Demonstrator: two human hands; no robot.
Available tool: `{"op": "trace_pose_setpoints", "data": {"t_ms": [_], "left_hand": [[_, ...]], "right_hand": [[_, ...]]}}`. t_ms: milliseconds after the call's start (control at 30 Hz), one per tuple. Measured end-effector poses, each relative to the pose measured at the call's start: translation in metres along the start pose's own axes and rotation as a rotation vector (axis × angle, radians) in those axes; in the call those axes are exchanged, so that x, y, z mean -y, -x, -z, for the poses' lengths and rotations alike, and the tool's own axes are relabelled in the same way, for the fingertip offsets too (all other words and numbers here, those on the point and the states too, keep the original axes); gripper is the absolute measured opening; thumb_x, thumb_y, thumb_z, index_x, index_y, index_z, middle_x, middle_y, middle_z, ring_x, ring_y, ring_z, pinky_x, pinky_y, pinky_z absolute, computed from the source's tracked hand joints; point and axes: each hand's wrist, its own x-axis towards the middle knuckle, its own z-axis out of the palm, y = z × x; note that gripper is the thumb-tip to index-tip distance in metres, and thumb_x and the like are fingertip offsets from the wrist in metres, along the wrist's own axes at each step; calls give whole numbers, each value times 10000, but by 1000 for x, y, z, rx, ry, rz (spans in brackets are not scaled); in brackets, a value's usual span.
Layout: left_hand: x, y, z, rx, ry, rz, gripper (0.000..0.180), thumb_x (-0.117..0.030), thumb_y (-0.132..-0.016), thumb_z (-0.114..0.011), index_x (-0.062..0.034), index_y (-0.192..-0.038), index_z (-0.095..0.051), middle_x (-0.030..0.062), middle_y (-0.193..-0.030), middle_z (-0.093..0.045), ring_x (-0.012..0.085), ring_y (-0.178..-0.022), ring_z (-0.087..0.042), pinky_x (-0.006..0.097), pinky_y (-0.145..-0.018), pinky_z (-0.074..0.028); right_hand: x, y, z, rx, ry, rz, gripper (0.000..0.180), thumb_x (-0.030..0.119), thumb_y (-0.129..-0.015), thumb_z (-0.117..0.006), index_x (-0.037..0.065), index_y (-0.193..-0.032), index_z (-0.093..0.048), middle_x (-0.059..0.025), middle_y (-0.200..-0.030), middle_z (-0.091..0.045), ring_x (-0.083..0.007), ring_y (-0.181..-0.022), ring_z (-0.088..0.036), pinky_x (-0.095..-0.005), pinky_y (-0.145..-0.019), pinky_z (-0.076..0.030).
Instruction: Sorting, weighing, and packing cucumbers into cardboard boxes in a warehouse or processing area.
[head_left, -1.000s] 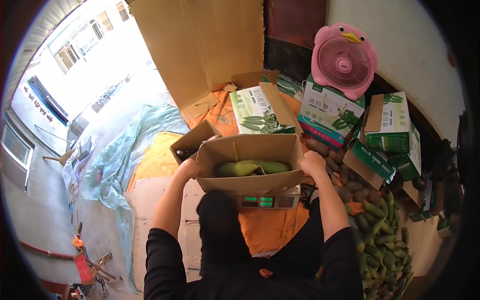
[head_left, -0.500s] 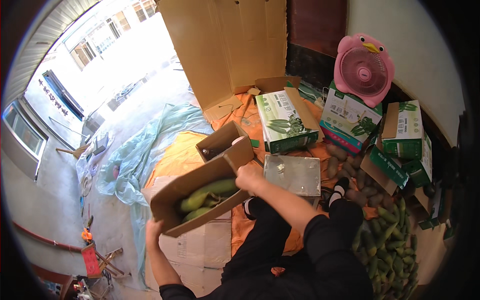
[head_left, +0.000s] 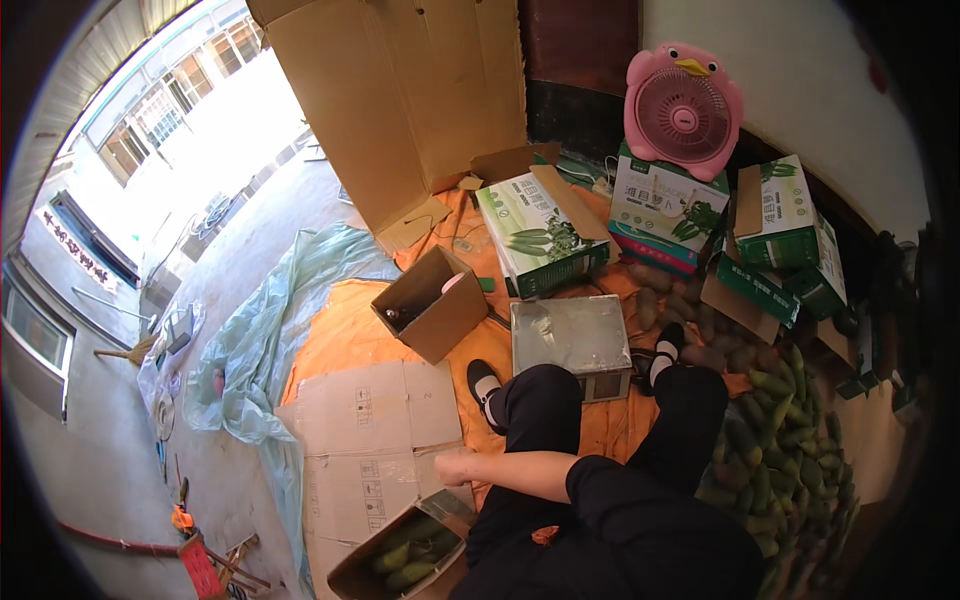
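Observation:
An open cardboard box point(head_left: 455, 508) holding several long green radishes point(head_left: 408, 576) is low at the near left, beside my legs. My right hand point(head_left: 456, 467) is closed at the far edge of this box, its fingers partly hidden. My left hand is out of the picture. The box's near end is cut off by the lower edge of the view.
Flattened cardboard point(head_left: 365, 410) lies left of my feet. Ahead stand a smaller open brown box point(head_left: 440, 315), a grey metal-looking box point(head_left: 570, 335) and a printed carton point(head_left: 545, 235). A pink fan point(head_left: 685, 110) tops another carton; a radish pile point(head_left: 790, 470) lies right.
The radish box has come down and toward me, from held in both hands to low at the near left. My right hand moved with it; my left hand has left the view.

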Motion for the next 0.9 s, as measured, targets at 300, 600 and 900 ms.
{"op": "trace_pose_setpoints", "data": {"t_ms": [300, 600, 900], "left_hand": [[-125, 44, 58, -578, 407, -203, 437, -87, -739, -627, -23, -1162, -537, 182, -1144, -543, 357, -1114, -485, 436, -964, -377], [-382, 132, 22, 200, -212, -1027, 303, -341, -840, -592, -204, -1108, -628, 47, -1209, -563, 243, -1200, -472, 601, -1043, -208], [-323, 124, -107, 368, -769, -795, 475, -309, -857, -534, -164, -1309, -511, 109, -1365, -449, 357, -1271, -377, 682, -981, -178]], "right_hand": [[-20, 47, 60, -469, -204, 263, 242, 223, -804, -518, 43, -888, -655, -176, -880, -661, -327, -860, -634, -404, -766, -489], [-149, 190, 149, -1091, -487, 27, 208, 236, -829, -559, 46, -835, -641, -122, -745, -655, -273, -706, -636, -357, -654, -488], [-302, 262, 49, -1041, -658, -515, 109, 112, -814, -584, 7, -793, -609, -60, -667, -636, -139, -595, -615, -288, -576, -489]]}}
